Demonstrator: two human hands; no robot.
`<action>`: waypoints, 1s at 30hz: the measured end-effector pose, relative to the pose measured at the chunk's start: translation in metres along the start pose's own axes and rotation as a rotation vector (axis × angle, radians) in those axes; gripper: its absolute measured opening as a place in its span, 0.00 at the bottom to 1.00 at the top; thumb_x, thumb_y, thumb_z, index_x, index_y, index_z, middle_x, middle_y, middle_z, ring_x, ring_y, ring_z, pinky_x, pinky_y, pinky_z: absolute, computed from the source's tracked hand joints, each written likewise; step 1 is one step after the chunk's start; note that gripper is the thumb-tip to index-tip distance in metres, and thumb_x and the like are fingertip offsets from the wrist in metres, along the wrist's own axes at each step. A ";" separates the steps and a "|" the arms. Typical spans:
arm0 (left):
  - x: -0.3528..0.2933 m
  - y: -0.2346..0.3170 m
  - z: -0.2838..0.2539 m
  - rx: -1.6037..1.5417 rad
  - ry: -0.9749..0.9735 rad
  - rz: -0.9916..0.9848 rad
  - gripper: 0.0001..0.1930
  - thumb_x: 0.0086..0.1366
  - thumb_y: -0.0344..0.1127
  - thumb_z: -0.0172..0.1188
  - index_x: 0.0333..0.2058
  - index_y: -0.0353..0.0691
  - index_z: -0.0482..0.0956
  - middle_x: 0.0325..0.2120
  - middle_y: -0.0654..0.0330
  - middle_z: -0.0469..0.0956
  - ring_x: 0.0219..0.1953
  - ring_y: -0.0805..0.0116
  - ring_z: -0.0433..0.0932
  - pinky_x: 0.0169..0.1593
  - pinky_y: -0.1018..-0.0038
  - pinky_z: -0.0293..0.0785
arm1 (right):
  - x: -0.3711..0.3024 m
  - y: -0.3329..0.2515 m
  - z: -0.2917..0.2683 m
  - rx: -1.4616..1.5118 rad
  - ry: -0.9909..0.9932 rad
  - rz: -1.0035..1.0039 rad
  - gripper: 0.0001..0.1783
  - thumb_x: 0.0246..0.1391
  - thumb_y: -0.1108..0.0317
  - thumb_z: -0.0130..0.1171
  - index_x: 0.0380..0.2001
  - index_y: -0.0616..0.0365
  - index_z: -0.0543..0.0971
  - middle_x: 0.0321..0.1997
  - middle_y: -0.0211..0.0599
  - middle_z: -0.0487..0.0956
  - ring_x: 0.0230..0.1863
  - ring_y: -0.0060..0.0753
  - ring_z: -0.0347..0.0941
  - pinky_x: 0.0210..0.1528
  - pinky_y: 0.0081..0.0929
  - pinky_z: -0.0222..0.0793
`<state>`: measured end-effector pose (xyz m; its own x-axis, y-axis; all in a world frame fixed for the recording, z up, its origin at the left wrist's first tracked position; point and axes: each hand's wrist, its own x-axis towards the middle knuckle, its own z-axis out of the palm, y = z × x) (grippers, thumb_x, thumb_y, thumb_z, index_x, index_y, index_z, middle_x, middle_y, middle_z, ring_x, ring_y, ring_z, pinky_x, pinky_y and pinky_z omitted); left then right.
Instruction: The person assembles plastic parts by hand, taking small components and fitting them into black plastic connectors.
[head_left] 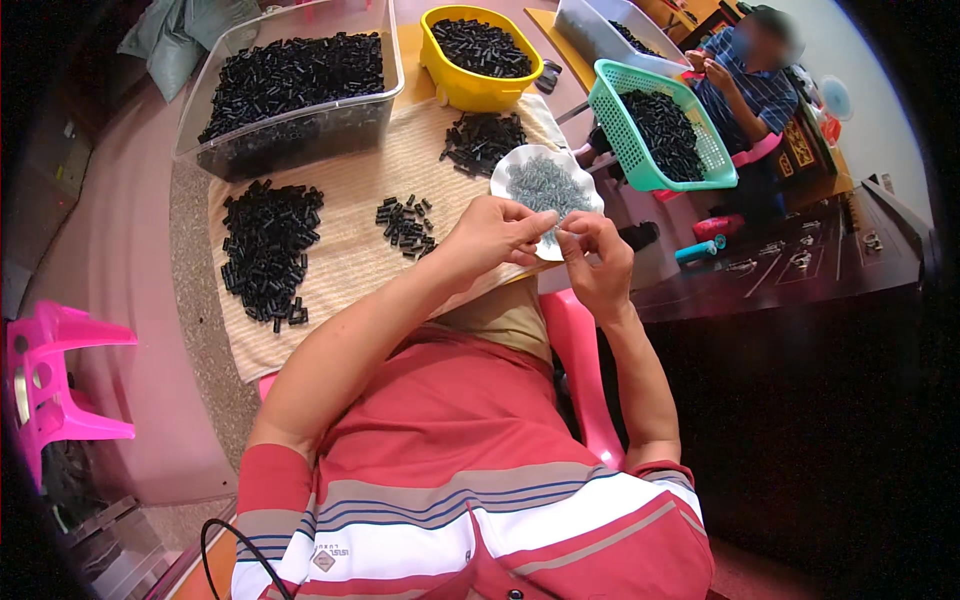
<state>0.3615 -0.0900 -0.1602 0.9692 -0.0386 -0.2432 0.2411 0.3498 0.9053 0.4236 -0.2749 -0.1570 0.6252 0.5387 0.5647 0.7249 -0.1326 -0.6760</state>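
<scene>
At the plate (503, 170) of grey pieces (545, 183), the left hand (495, 235) and right hand (602, 262), fingertips together on something indiscernible, seem mid-handling; the next move likely needs steadiness.

The plate (520, 154) lies right of three heaps (268, 250) on the cloth (345, 270), tub (485, 96) and bin (393, 60) behind.

A small workshop is suggested: bulk black parts (482, 45) are contained in a yellow tub (478, 93) at 12 o'clock.
</scene>
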 end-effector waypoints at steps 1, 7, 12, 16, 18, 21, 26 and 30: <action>0.003 0.001 0.000 -0.007 -0.024 -0.010 0.17 0.67 0.44 0.62 0.40 0.32 0.80 0.32 0.61 0.80 0.32 0.74 0.80 0.39 0.77 0.80 | 0.001 -0.002 0.000 -0.032 -0.006 -0.025 0.08 0.56 0.78 0.63 0.36 0.61 0.74 0.39 0.35 0.81 0.27 0.14 0.71 0.27 0.15 0.67; 0.007 0.000 -0.001 -0.071 -0.064 -0.059 0.15 0.68 0.42 0.61 0.39 0.33 0.78 0.33 0.61 0.78 0.31 0.73 0.80 0.41 0.75 0.82 | 0.004 0.002 0.000 -0.072 -0.007 -0.101 0.07 0.55 0.78 0.63 0.35 0.61 0.75 0.37 0.39 0.81 0.26 0.20 0.75 0.27 0.19 0.71; 0.013 -0.006 -0.002 -0.121 -0.070 -0.072 0.13 0.67 0.40 0.62 0.39 0.34 0.78 0.32 0.61 0.78 0.31 0.74 0.79 0.39 0.76 0.81 | 0.005 0.006 0.002 -0.088 0.003 -0.127 0.07 0.54 0.79 0.63 0.35 0.62 0.75 0.36 0.40 0.81 0.25 0.23 0.76 0.25 0.19 0.72; 0.020 -0.009 -0.001 -0.152 -0.064 -0.046 0.11 0.67 0.38 0.63 0.39 0.35 0.78 0.30 0.63 0.78 0.30 0.76 0.77 0.37 0.77 0.79 | 0.004 0.014 0.002 0.035 0.005 -0.017 0.06 0.54 0.79 0.63 0.34 0.62 0.76 0.35 0.35 0.80 0.25 0.17 0.73 0.24 0.17 0.70; 0.020 -0.009 0.002 -0.157 -0.054 -0.042 0.11 0.66 0.37 0.63 0.39 0.35 0.78 0.29 0.63 0.78 0.29 0.77 0.77 0.37 0.77 0.79 | 0.002 0.017 0.001 0.122 0.002 0.046 0.06 0.55 0.79 0.62 0.35 0.61 0.77 0.34 0.32 0.80 0.25 0.15 0.72 0.24 0.16 0.69; 0.020 -0.010 0.005 -0.137 -0.030 -0.025 0.10 0.66 0.37 0.63 0.38 0.35 0.79 0.29 0.64 0.78 0.29 0.77 0.77 0.36 0.78 0.78 | 0.001 0.018 0.001 0.336 0.011 0.273 0.06 0.58 0.75 0.62 0.38 0.63 0.78 0.32 0.27 0.79 0.24 0.12 0.70 0.24 0.14 0.68; 0.020 -0.012 0.010 -0.017 0.019 0.137 0.10 0.66 0.37 0.63 0.35 0.35 0.80 0.28 0.65 0.79 0.29 0.80 0.75 0.34 0.83 0.72 | 0.006 0.020 0.000 0.496 -0.124 0.566 0.14 0.64 0.62 0.59 0.38 0.64 0.79 0.28 0.26 0.77 0.23 0.12 0.70 0.23 0.14 0.69; 0.023 -0.015 0.010 0.028 0.025 0.187 0.09 0.66 0.37 0.63 0.35 0.36 0.80 0.27 0.66 0.79 0.28 0.80 0.75 0.33 0.83 0.71 | 0.007 0.021 0.003 0.588 -0.117 0.604 0.13 0.65 0.61 0.57 0.36 0.63 0.79 0.26 0.27 0.76 0.22 0.13 0.70 0.22 0.15 0.72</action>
<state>0.3808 -0.1056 -0.1754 0.9957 0.0483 -0.0786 0.0589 0.3223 0.9448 0.4425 -0.2717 -0.1684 0.7988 0.6017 -0.0028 -0.0123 0.0116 -0.9999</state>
